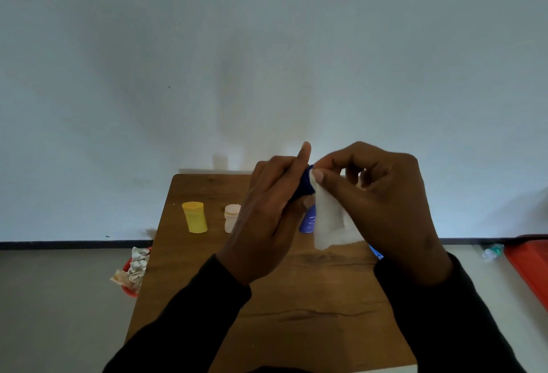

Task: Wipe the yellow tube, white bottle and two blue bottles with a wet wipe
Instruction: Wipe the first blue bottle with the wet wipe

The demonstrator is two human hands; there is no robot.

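Observation:
My left hand [267,209] is raised above the wooden table [267,298] and grips a dark blue bottle [305,184]. Only the bottle's top shows between the fingers. My right hand [382,203] pinches a white wet wipe [329,224] against that bottle; the wipe hangs down below my thumb. Behind the wipe stands a second, lighter blue bottle [308,221] on the table, partly hidden. The yellow tube [194,217] stands upright at the table's far left. The white bottle [232,218] stands to its right, partly covered by my left hand.
A red bin [130,286] holding crumpled used wipes [138,264] sits on the floor left of the table. A blue packet [375,252] peeks out under my right wrist. On the floor at right lie a red tray [530,266] and a clear plastic bottle [492,252].

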